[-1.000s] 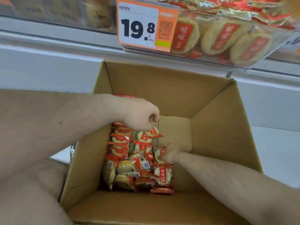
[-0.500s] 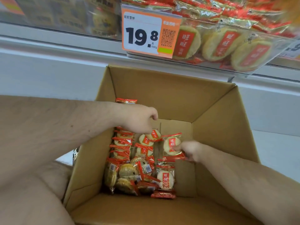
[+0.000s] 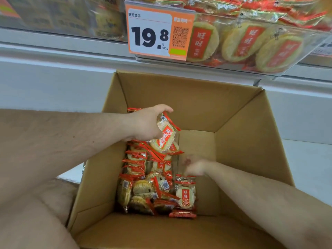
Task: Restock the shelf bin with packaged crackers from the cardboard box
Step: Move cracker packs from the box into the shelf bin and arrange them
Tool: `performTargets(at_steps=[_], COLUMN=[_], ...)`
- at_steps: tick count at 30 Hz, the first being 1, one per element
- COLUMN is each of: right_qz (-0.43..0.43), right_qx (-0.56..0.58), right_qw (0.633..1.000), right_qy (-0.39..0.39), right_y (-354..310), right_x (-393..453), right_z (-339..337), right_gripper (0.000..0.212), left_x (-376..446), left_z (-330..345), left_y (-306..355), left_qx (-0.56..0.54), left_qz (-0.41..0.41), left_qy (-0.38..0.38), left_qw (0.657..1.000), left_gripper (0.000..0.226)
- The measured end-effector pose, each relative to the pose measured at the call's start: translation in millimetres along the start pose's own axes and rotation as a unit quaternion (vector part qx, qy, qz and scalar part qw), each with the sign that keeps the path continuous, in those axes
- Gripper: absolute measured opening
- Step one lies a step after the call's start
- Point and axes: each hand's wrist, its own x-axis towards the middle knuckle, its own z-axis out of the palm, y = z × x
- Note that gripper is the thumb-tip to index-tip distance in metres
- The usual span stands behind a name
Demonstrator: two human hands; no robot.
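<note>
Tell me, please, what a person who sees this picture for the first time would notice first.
Probably the orange price tag reading 19.8, at the top centre on the shelf bin of rice crackers. Below it the open cardboard box fills the middle, with red-edged cracker packets piled on its left side. The left hand holds several packets above the pile, while the blurred right hand reaches in lower down.

The right hand [image 3: 193,167] is smeared with motion blur, so its fingers and whether they hold anything can't be read. The left hand [image 3: 149,123] covers part of its cracker packet [image 3: 166,136]. The shelf bin [image 3: 251,42] runs off the top and right edges, and the cardboard box [image 3: 197,108] is cut off at the bottom.
</note>
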Motion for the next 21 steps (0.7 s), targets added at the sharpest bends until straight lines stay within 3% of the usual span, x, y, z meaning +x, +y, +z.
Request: performTargets(at_steps=[1, 3, 9, 12, 16, 18, 21], right_qz=[0.035, 0.092, 0.114, 0.11, 0.053, 0.012, -0.05], right_qx=[-0.094, -0.151, -0.148, -0.124, -0.163, -0.174, -0.081], right_qw=[0.995, 0.984, 0.981, 0.986, 0.985, 0.984, 0.993], right_qy=[0.019, 0.024, 0.053, 0.019, -0.001, 0.019, 0.077], right_y=[11, 28, 34, 32, 17, 4, -14], right_x=[8, 17, 24, 26, 8, -19, -76], right_z=[12, 33, 56, 53, 17, -18, -73], right_gripper=[0.045, 0.049, 0.043, 0.033, 0.041, 0.034, 0.018], left_x=[2, 6, 16, 18, 16, 12, 5], left_z=[0, 1, 2, 2, -1, -4, -10], left_y=[-3, -9, -17, -16, -15, -12, -4], left_qx=[0.01, 0.028, 0.026, 0.032, 0.023, 0.008, -0.014], left_qz=[-0.001, -0.008, -0.02, -0.008, 0.018, 0.03, 0.045], left_qy=[-0.003, -0.013, -0.023, -0.023, -0.024, -0.028, -0.028], left_qw=[1.0, 1.0, 0.999, 0.999, 0.999, 0.999, 0.999], left_gripper=[0.082, 0.083, 0.086, 0.08, 0.067, 0.07, 0.078])
